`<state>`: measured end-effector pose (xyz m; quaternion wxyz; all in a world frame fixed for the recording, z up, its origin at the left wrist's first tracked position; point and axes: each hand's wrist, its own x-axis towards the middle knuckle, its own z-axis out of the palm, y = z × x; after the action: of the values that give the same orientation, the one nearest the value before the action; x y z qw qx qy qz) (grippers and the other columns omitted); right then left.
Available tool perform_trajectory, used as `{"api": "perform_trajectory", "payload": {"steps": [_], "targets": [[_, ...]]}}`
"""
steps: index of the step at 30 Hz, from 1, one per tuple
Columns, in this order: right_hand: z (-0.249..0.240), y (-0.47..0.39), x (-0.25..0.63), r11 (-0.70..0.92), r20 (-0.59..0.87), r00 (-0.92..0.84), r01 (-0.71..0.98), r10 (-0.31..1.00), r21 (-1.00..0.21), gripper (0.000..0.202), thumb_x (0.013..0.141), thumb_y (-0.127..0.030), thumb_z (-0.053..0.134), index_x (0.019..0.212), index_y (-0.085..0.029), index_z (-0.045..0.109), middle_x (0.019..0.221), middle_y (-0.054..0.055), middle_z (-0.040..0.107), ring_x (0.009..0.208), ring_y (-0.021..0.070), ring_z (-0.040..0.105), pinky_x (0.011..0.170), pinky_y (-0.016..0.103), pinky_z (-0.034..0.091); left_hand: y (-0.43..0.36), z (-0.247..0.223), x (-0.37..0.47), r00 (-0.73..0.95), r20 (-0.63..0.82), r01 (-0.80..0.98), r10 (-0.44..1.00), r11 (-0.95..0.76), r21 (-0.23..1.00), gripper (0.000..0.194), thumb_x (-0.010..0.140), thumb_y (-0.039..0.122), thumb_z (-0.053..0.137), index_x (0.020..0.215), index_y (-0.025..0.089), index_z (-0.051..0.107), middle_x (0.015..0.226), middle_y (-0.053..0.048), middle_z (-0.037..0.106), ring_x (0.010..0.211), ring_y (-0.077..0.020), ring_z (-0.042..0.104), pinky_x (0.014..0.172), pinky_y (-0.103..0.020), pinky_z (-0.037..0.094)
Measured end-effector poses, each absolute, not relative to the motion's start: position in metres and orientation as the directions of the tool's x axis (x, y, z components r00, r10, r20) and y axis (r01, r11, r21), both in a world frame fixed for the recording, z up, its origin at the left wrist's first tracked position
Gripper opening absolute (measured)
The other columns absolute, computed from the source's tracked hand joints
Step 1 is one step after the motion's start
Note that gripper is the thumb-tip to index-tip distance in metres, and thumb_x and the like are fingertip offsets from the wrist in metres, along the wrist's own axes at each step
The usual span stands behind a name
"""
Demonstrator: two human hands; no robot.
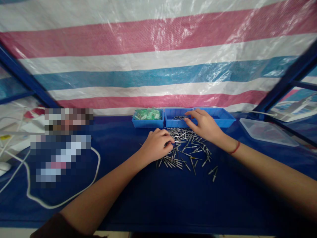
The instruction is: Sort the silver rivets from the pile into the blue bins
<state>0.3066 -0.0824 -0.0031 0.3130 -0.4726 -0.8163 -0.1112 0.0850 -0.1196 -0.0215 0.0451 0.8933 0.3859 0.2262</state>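
Observation:
A loose pile of silver blind rivets (pixel 182 135) is spread over the blue tabletop. My left hand (pixel 157 143) rests at the pile's left side, fingers curled in toward the thumb; what they hold, if anything, is hidden. Over the front wall of the middle blue bin (pixel 174 123) reaches my right hand (pixel 204 124), its thumb and fingers apart and nothing visible between them. Some rivets lie inside that bin, partly behind the fingertips. The right-hand blue bin (pixel 226 118) stands directly behind my right hand.
Small green-and-clear plastic packets (pixel 148 114) fill the left blue bin (pixel 148 124). At the right lies a translucent plastic lid (pixel 268 132). A white cable (pixel 97 165) loops across the table's left side, near a blurred-out area. A striped plastic sheet (pixel 158 76) hangs behind the bins.

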Motion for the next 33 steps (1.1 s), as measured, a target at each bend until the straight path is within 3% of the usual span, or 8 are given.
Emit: {"api": "perform_trajectory", "payload": {"steps": [6,15,22,25,28,30,33], "targets": [[-0.009,-0.125,0.311,0.592,0.609,-0.351,0.767,0.711,-0.248,0.022,0.087,-0.027,0.048,0.104,-0.017,0.059,0.081,0.007,0.058,0.078,0.022,0.057,0.073,0.038,0.046,-0.117,-0.025,0.088,0.63,0.382,0.648,0.676,-0.729,0.221,0.019,0.087,0.035,0.054,0.094,0.028,0.07,0.098,-0.002,0.062,0.088,-0.0196,0.05,0.074,-0.033,0.035],[-0.022,-0.136,0.311,0.612,0.574,-0.353,0.707,0.739,-0.353,0.02,0.087,-0.025,0.05,0.103,-0.018,0.059,0.094,0.008,0.064,0.085,0.0211,0.059,0.078,0.039,0.048,-0.115,-0.024,0.098,0.67,0.33,0.667,0.665,-0.734,0.123,0.013,0.082,0.035,0.063,0.088,0.026,0.071,0.096,-0.001,0.063,0.09,-0.0192,0.051,0.074,-0.032,0.029],[-0.019,-0.144,0.308,0.653,0.576,-0.389,0.661,0.719,-0.369,0.016,0.086,-0.022,0.05,0.099,-0.019,0.06,0.094,0.008,0.066,0.09,0.0222,0.06,0.081,0.041,0.047,-0.123,-0.02,0.104,0.68,0.32,0.697,0.66,-0.718,-0.001,0.018,0.09,0.026,0.051,0.084,0.018,0.067,0.089,-0.005,0.064,0.086,-0.0212,0.053,0.073,-0.034,0.03],[-0.017,-0.147,0.306,0.666,0.578,-0.401,0.648,0.711,-0.369,0.013,0.085,-0.021,0.051,0.092,-0.019,0.062,0.09,0.007,0.067,0.085,0.0212,0.06,0.079,0.04,0.047,-0.127,-0.018,0.104,0.63,0.352,0.709,0.692,-0.698,0.103,0.017,0.09,0.025,0.049,0.086,0.018,0.064,0.087,-0.003,0.066,0.084,-0.0198,0.056,0.075,-0.034,0.033],[-0.017,-0.15,0.303,0.651,0.556,-0.391,0.64,0.734,-0.409,0.011,0.084,-0.022,0.055,0.09,-0.019,0.063,0.089,0.007,0.066,0.085,0.0208,0.06,0.079,0.039,0.046,-0.13,-0.016,0.105,0.545,0.394,0.659,0.74,-0.669,0.344,0.013,0.089,0.024,0.05,0.088,0.019,0.062,0.082,0.0,0.068,0.077,-0.016,0.06,0.075,-0.031,0.038],[-0.018,-0.153,0.3,0.614,0.523,-0.35,0.6,0.778,-0.512,0.011,0.083,-0.026,0.058,0.089,-0.019,0.064,0.088,0.006,0.066,0.082,0.0191,0.06,0.075,0.036,0.047,-0.133,-0.015,0.107,0.513,0.409,0.566,0.755,-0.656,0.499,0.012,0.089,0.023,0.051,0.088,0.019,0.062,0.08,0.0,0.068,0.074,-0.0141,0.062,0.072,-0.027,0.042],[-0.018,-0.159,0.295,0.547,0.48,-0.268,0.497,0.835,-0.674,0.013,0.084,-0.032,0.058,0.083,-0.02,0.065,0.079,0.003,0.065,0.07,0.0147,0.058,0.063,0.029,0.046,-0.14,-0.014,0.112,0.497,0.449,0.452,0.742,-0.663,0.597,0.01,0.088,0.022,0.052,0.086,0.019,0.061,0.08,0.0,0.068,0.073,-0.0131,0.063,0.07,-0.024,0.045]]}}
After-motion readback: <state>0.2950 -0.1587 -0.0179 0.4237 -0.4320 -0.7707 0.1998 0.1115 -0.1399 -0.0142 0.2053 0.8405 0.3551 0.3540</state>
